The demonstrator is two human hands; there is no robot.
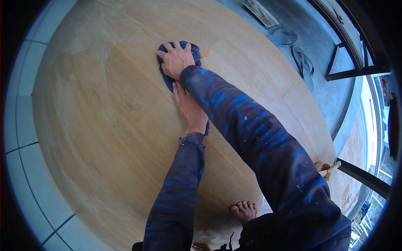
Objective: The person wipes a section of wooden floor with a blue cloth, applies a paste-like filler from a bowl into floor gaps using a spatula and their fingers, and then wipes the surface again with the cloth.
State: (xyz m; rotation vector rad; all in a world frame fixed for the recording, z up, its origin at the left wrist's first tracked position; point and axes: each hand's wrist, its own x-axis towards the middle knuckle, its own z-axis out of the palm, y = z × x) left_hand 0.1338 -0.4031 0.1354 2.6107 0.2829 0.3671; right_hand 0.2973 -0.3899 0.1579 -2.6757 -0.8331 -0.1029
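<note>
One dark blue cloth [195,52] lies crumpled on the wood-look floor [109,125], about midway between the floor's left edge, along the pale tiles [31,104], and its right edge, along the grey-blue strip [322,96]. Its folded upper end is rounded, with paler smudges on the right side; a strip of blue also shows beside the left wrist.

The person's right grip [178,58] rests palm down on that upper end, fingers spread apart and not clamped. The left grip [189,109] lies flat just below, partly covered by the right sleeve [259,129]; whether its fingers hold any cloth one cannot tell.

One small orange patch [205,53] sits just beside the cloth. Two sandals [303,65] lie beyond the floor's right edge, near one flat board [260,12]. One bare foot [244,212] shows clearly toward the person's side of the floor.
</note>
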